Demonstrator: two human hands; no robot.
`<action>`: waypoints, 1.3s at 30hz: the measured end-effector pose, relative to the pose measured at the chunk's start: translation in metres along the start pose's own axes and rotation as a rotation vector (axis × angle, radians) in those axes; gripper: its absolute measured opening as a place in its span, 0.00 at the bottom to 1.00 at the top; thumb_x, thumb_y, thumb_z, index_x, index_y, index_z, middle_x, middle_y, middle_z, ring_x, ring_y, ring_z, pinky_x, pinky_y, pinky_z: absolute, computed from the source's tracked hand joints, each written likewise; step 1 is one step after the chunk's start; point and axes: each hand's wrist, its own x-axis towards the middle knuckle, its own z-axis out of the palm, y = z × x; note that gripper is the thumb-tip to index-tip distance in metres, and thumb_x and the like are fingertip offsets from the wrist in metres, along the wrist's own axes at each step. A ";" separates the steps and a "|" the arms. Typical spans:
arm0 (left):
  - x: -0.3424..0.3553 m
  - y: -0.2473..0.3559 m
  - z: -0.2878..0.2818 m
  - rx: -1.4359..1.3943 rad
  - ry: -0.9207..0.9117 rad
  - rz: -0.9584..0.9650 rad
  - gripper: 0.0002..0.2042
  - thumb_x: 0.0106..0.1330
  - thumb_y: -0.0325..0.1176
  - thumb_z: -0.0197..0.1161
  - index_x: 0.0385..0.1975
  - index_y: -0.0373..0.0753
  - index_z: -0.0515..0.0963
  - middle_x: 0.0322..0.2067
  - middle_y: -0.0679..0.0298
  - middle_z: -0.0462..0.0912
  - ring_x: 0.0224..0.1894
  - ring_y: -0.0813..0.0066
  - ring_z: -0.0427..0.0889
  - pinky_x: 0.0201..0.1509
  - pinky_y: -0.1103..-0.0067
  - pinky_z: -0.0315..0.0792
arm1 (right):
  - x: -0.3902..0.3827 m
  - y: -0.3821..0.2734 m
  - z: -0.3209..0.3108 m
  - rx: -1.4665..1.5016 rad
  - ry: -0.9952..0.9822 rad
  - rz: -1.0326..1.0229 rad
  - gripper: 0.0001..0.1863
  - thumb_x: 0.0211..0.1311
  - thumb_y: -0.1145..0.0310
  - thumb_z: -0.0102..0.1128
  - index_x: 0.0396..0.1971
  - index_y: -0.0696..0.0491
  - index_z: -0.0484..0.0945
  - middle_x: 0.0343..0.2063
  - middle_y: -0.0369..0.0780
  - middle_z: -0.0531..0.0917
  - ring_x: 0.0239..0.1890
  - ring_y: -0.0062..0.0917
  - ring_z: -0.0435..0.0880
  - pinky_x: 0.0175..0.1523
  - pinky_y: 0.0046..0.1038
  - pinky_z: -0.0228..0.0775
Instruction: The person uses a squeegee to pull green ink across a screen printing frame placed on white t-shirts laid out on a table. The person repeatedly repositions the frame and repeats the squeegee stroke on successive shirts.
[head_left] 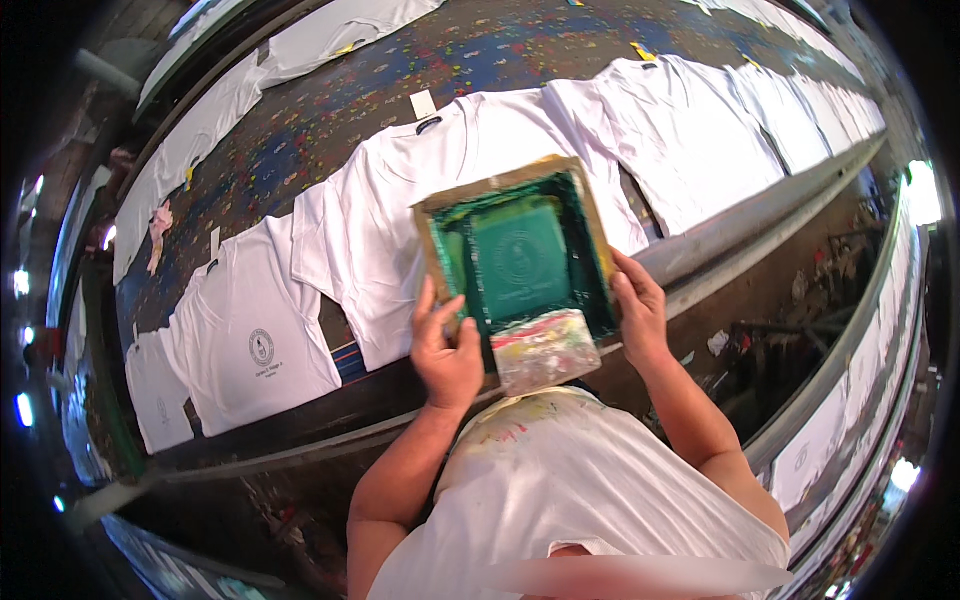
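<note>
My left hand (447,355) grips the left side of a square screen-printing frame (495,185), and my right hand (640,310) grips its right side. Inside the frame is a green mesh (520,250) with a faint round emblem. At its near end lies a flat, paint-stained squeegee or block (545,350), close to my front. The frame is over or just above a white T-shirt (375,260) laid on the long table; contact is unclear. To the left, another white T-shirt (250,380) bears a dark round printed emblem with small lines under it.
Several white shirts (700,140) lie in a row to the right. The paint-speckled table (300,120) has another row along its far side, with yellow tags and a pink scrap (160,235). A rail (780,180) runs along the near edge; more shirts lie on another table at right.
</note>
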 end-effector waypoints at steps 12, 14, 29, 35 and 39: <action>0.022 -0.002 0.071 -0.025 0.051 -0.066 0.14 0.64 0.14 0.70 0.47 0.35 0.89 0.78 0.38 0.77 0.75 0.49 0.82 0.75 0.65 0.77 | 0.073 0.013 -0.052 -0.174 -0.120 -0.214 0.24 0.88 0.72 0.61 0.76 0.64 0.78 0.68 0.41 0.83 0.70 0.24 0.78 0.78 0.28 0.64; 0.028 -0.008 0.070 -0.045 0.066 -0.048 0.14 0.64 0.13 0.70 0.47 0.34 0.89 0.78 0.38 0.75 0.77 0.49 0.81 0.76 0.65 0.77 | 0.083 0.016 -0.045 -0.173 -0.144 -0.241 0.24 0.88 0.73 0.60 0.76 0.63 0.77 0.69 0.41 0.83 0.70 0.24 0.79 0.77 0.28 0.66; 0.033 -0.021 0.078 -0.175 0.066 -0.124 0.15 0.68 0.08 0.65 0.49 0.31 0.87 0.82 0.39 0.68 0.80 0.52 0.76 0.77 0.66 0.78 | 0.104 0.014 -0.038 -0.402 -0.169 -0.328 0.24 0.83 0.82 0.59 0.75 0.62 0.77 0.67 0.49 0.84 0.70 0.36 0.82 0.78 0.34 0.68; 0.031 -0.027 0.077 -0.189 0.049 -0.144 0.13 0.69 0.09 0.65 0.48 0.31 0.86 0.83 0.40 0.68 0.81 0.53 0.75 0.77 0.66 0.78 | 0.103 0.014 -0.035 -0.438 -0.147 -0.333 0.25 0.82 0.84 0.57 0.75 0.62 0.77 0.67 0.48 0.84 0.71 0.35 0.82 0.78 0.32 0.67; 0.030 -0.030 0.076 -0.190 0.039 -0.144 0.13 0.70 0.08 0.64 0.48 0.30 0.85 0.84 0.40 0.65 0.82 0.53 0.73 0.75 0.68 0.79 | 0.103 0.014 -0.033 -0.450 -0.150 -0.337 0.24 0.83 0.83 0.57 0.74 0.62 0.77 0.67 0.49 0.84 0.70 0.36 0.82 0.78 0.32 0.67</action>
